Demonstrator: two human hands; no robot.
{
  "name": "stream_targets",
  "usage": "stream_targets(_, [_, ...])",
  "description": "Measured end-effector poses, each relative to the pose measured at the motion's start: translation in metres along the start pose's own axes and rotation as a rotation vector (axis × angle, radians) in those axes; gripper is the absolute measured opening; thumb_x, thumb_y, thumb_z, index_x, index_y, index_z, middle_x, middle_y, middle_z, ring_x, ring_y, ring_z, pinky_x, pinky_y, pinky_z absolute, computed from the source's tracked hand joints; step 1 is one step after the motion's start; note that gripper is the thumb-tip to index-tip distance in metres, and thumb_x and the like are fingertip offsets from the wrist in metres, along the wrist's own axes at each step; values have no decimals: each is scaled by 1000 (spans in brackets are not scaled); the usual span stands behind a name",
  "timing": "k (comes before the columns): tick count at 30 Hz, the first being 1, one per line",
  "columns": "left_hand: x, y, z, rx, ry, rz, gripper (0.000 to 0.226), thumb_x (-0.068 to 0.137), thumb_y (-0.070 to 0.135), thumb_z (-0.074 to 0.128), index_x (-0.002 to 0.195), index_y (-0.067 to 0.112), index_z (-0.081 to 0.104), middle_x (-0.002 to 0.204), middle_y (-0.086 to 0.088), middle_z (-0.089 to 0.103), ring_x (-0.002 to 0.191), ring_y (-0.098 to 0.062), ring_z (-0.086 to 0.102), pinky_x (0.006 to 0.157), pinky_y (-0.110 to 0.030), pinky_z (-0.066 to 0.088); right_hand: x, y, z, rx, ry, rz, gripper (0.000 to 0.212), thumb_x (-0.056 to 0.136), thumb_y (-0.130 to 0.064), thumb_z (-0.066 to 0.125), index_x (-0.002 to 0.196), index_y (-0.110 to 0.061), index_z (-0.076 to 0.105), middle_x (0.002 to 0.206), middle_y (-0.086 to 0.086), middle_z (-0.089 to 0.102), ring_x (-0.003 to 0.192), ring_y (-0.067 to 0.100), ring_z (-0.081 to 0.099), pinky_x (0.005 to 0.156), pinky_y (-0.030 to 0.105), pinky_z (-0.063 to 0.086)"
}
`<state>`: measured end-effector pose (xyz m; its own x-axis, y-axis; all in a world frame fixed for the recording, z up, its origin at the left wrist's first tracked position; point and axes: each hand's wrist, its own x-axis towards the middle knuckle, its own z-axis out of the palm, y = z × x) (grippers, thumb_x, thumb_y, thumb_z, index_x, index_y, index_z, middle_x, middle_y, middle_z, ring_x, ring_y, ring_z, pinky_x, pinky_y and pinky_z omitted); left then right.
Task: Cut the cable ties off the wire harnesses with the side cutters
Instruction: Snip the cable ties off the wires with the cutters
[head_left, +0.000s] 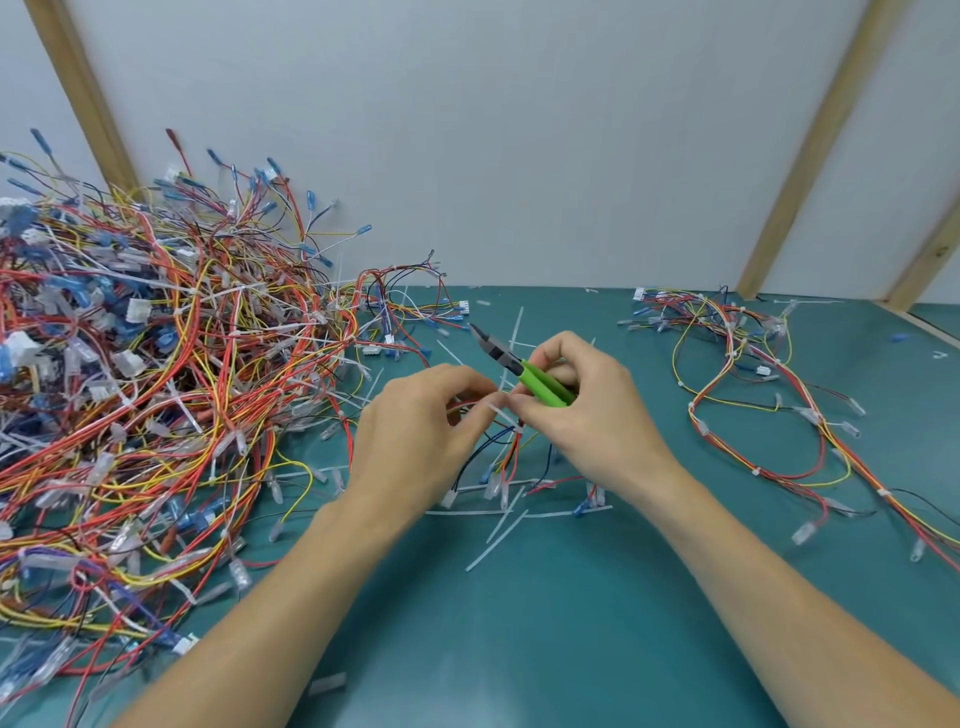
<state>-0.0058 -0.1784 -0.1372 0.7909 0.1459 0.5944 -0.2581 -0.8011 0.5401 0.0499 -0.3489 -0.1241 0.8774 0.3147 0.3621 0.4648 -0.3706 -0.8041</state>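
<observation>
Cable tie (503, 414) between both hands' fingertips

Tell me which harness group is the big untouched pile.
The tangled heap of harnesses on the left, far bulkier than the few loose harnesses spread flat on the right.

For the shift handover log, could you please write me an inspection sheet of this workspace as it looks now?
Surface: green mat, bare at the near middle.
Job's things: side cutters with green handles, tip pointing up and away; small harness held between both hands.
Clutter: cut cable ties scattered on the mat.
Hands: left hand pinches the harness; right hand grips the cutters and pinches a white tie.
Cables: big tangled harness pile at left; looser harnesses at right.
Surroundings: white wall panels with wooden battens.
</observation>
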Motion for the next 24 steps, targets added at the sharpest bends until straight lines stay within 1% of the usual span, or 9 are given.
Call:
stream_targets(3, [0, -3, 1, -22, -30, -43, 7, 88, 40, 72, 86, 34, 71, 77, 17, 71, 74, -5, 66, 70, -34, 55, 0, -1, 0, 5, -23, 3, 24, 86, -22, 82, 86, -27, 58, 78, -6, 77, 74, 18, 71, 70, 32, 55])
stream_targets(6, [4, -11, 5, -133, -95, -135, 9, 88, 34, 72, 80, 30, 71, 70, 13, 69, 68, -9, 64, 66, -32, 53, 1, -1, -7, -2, -6, -5, 23, 80, -28, 86, 86, -26, 63, 83, -7, 77, 79, 14, 72, 78, 34, 58])
stream_targets(9, [7, -23, 5, -306, -123, -243, 13, 90, 26, 72, 78, 23, 72, 55, 11, 55, 50, -8, 44, 53, -25, 36, 5, -2, -20, -77, 36, -19, 32, 72, -49, 88, 83, -28, 67, 79, -12, 75, 77, 11, 70, 80, 34, 56])
stream_targets(11, [8, -29, 3, -411, -158, -293, 14, 92, 20, 72, 78, 17, 72, 51, 11, 46, 48, -7, 35, 50, -20, 29, 6, -1, -29, -130, 42, -7, 41, 64, -64, 83, 80, -28, 70, 76, -13, 74, 76, 12, 70, 80, 37, 57])
stream_targets(14, [8, -30, 2, -448, -204, -296, 15, 92, 14, 71, 77, 12, 72, 49, 15, 46, 48, -2, 36, 49, -12, 27, 8, 4, -37, -185, 1, -10, 42, 63, -66, 83, 77, -28, 71, 75, -13, 75, 75, 13, 72, 79, 41, 58])
stream_targets(16, [7, -28, 4, -445, -210, -292, 17, 91, 12, 70, 74, 12, 72, 48, 16, 47, 47, 0, 38, 49, -9, 27, 9, 8, -39, -230, -26, -20, 42, 63, -67, 83, 77, -30, 71, 74, -15, 74, 73, 8, 71, 78, 39, 58])
stream_targets(18, [6, -26, 4, -419, -183, -269, 20, 90, 13, 70, 71, 17, 72, 48, 15, 46, 47, -1, 37, 49, -11, 26, 10, 10, -41, -276, -51, -34, 44, 61, -71, 81, 77, -32, 71, 74, -19, 74, 73, 2, 71, 79, 36, 59])
stream_targets(21, [5, -26, 4, -335, -77, -193, 21, 91, 24, 71, 70, 21, 73, 51, 9, 44, 52, -9, 34, 52, -26, 27, 11, 11, -44, -336, -72, -68, 49, 59, -77, 76, 79, -32, 71, 74, -21, 74, 75, -1, 71, 78, 34, 60])
stream_targets(24, [6, -24, 4, -273, -9, -158, 24, 91, 36, 71, 72, 23, 75, 49, 7, 35, 52, -13, 29, 53, -29, 25, 13, 11, -50, -404, -80, -91, 49, 60, -78, 74, 79, -32, 71, 75, -19, 74, 75, 0, 70, 76, 34, 59])
